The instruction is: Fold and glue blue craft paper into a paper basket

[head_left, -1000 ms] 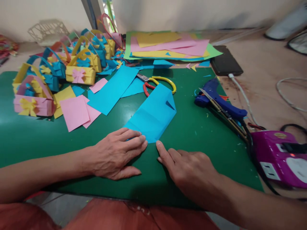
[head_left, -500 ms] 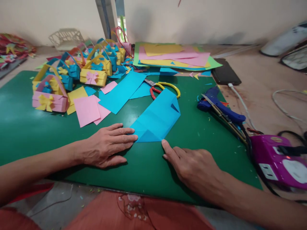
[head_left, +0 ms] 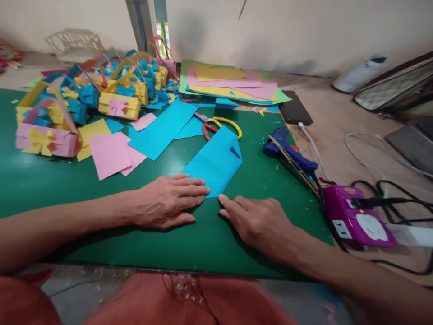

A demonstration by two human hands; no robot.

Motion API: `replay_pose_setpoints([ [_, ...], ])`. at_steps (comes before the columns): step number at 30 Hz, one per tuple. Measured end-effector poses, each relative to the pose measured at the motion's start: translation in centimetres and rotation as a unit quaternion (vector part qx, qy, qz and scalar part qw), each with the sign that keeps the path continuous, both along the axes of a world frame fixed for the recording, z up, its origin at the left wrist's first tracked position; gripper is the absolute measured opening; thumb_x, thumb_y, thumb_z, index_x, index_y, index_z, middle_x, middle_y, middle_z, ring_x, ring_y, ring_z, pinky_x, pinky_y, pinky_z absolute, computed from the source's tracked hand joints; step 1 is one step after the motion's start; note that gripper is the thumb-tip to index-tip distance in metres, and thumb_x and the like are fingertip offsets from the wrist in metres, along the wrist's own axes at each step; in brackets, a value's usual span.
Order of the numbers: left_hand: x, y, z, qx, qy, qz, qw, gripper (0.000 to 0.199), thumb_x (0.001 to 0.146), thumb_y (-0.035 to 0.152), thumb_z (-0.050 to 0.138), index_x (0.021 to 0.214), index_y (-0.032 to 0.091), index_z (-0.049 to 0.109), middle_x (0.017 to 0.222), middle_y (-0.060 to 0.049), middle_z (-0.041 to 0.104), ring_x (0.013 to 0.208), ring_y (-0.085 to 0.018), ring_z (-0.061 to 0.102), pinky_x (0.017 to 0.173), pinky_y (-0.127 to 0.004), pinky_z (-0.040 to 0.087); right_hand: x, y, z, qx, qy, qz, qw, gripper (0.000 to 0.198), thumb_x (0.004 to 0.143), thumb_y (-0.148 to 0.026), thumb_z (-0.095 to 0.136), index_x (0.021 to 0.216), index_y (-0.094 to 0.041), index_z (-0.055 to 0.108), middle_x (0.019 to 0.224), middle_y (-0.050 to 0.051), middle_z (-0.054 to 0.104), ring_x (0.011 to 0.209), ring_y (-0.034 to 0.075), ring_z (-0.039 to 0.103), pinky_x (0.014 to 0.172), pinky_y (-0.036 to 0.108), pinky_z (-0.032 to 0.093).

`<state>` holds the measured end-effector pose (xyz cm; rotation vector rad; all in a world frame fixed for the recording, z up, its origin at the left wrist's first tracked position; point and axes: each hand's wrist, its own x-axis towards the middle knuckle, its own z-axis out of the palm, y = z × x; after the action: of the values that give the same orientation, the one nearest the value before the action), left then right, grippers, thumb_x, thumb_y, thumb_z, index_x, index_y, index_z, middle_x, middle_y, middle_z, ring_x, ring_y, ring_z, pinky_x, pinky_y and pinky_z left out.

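Note:
A folded blue paper sheet (head_left: 216, 160) lies on the green board, its corners turned in and a small dark fold near its right tip. My left hand (head_left: 172, 198) rests flat over the sheet's lower left part, fingers stretched and covering the near corner. At the sheet's lower right corner, the index fingertip of my right hand (head_left: 255, 221) touches the edge. The other fingers of that hand are curled in, and I see nothing held in them. Scissors (head_left: 221, 126) with red and yellow handles lie just beyond the sheet, partly hidden by it.
Small paper baskets (head_left: 47, 135) with bows crowd the left back. Pink cards (head_left: 110, 153) and a blue strip (head_left: 165, 128) lie nearer. Coloured sheets (head_left: 230, 79) are stacked behind. On the right are a blue glue gun (head_left: 292, 153), a phone (head_left: 296, 108) and a purple power strip (head_left: 355, 216) with cables.
My left hand has slid rightward over the sheet, covering its lower left corner and the folded flap. My right fingertip stays at the lower right corner. The view has turned slightly right.

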<state>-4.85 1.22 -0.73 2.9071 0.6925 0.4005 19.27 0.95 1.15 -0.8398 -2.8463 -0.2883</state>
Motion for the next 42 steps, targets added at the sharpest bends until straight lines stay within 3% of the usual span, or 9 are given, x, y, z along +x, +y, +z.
replay_pose_setpoints([
  [6, -0.1, -0.1, -0.1, 0.019, 0.006, 0.007, 1.0, 0.04, 0.09, 0.035, 0.042, 0.12, 0.01, 0.051, 0.134, -0.012, 0.047, 0.126, -0.028, 0.041, 0.101, -0.045, 0.04, -1.1, 1.2, 0.2, 0.08, 0.042, -0.012, 0.996, 0.029, 0.089, -0.024, 0.044, 0.063, -0.017, 0.055, 0.051, -0.001, 0.054, 0.048, 0.011, 0.047, 0.047, 0.027, 0.02],
  [14, 0.0, -0.2, -0.7, 0.055, -0.056, 0.019, 0.997, 0.034, 0.088, 0.031, 0.045, 0.11, 0.009, 0.058, 0.122, -0.011, 0.058, 0.117, -0.028, 0.051, 0.097, -0.044, 0.043, -2.3, 1.2, 0.2, 0.157, -0.075, 0.057, 0.983, 0.02, 0.082, -0.007, 0.043, 0.067, -0.017, 0.051, 0.052, 0.0, 0.051, 0.047, 0.013, 0.043, 0.047, 0.028, 0.014],
  [18, -0.5, 0.1, -0.4, 0.019, -0.107, 0.027, 0.994, 0.025, 0.088, 0.025, 0.043, 0.098, 0.014, 0.062, 0.112, -0.007, 0.065, 0.11, -0.024, 0.056, 0.099, -0.043, 0.039, -2.0, 1.2, 0.1, 0.173, -0.09, 0.074, 0.978, 0.017, 0.082, -0.007, 0.043, 0.069, -0.015, 0.052, 0.053, 0.0, 0.051, 0.048, 0.013, 0.043, 0.047, 0.028, 0.014],
  [20, -0.9, 0.6, 0.0, -0.037, -0.106, 0.032, 0.993, 0.026, 0.088, 0.023, 0.04, 0.105, 0.015, 0.058, 0.112, -0.007, 0.064, 0.112, -0.023, 0.055, 0.102, -0.044, 0.035, -2.1, 1.2, 0.2, 0.182, -0.092, 0.083, 0.975, 0.017, 0.08, -0.006, 0.043, 0.069, -0.015, 0.051, 0.052, 0.0, 0.05, 0.047, 0.013, 0.043, 0.046, 0.028, 0.013],
  [23, -1.5, 1.5, 0.5, -0.121, -0.095, 0.05, 0.987, 0.039, 0.087, 0.019, 0.036, 0.125, 0.011, 0.04, 0.114, -0.01, 0.063, 0.113, -0.021, 0.053, 0.104, -0.045, 0.031, -2.7, 1.0, 0.2, 0.193, -0.092, 0.093, 0.972, 0.016, 0.079, -0.005, 0.043, 0.067, -0.015, 0.049, 0.05, -0.001, 0.048, 0.045, 0.012, 0.041, 0.046, 0.028, 0.011],
  [25, -1.7, 1.9, 0.6, -0.15, -0.091, 0.052, 0.983, 0.041, 0.088, 0.018, 0.032, 0.128, 0.01, 0.034, 0.112, -0.009, 0.064, 0.112, -0.02, 0.053, 0.105, -0.045, 0.029, -3.4, 0.8, 0.2, 0.197, -0.086, 0.095, 0.972, 0.016, 0.078, -0.006, 0.043, 0.066, -0.016, 0.048, 0.05, -0.001, 0.047, 0.044, 0.012, 0.04, 0.046, 0.028, 0.01],
  [33, -1.8, 2.2, 0.3, -0.12, -0.102, 0.038, 0.987, 0.032, 0.089, 0.018, 0.028, 0.114, 0.011, 0.046, 0.103, -0.01, 0.066, 0.107, -0.02, 0.055, 0.101, -0.043, 0.032, -5.7, 0.2, -0.1, 0.198, -0.052, 0.103, 0.973, 0.019, 0.079, -0.007, 0.041, 0.062, -0.017, 0.045, 0.049, 0.0, 0.048, 0.04, 0.012, 0.041, 0.041, 0.028, 0.012],
  [42, -1.9, 2.2, 0.1, -0.108, -0.114, 0.026, 0.987, 0.034, 0.088, 0.016, 0.029, 0.116, 0.008, 0.046, 0.111, -0.01, 0.064, 0.109, -0.02, 0.055, 0.101, -0.042, 0.033, -7.9, -0.3, 0.2, 0.181, -0.055, 0.144, 0.971, 0.022, 0.078, -0.006, 0.038, 0.06, -0.017, 0.046, 0.049, 0.002, 0.051, 0.042, 0.014, 0.045, 0.039, 0.028, 0.016],
])
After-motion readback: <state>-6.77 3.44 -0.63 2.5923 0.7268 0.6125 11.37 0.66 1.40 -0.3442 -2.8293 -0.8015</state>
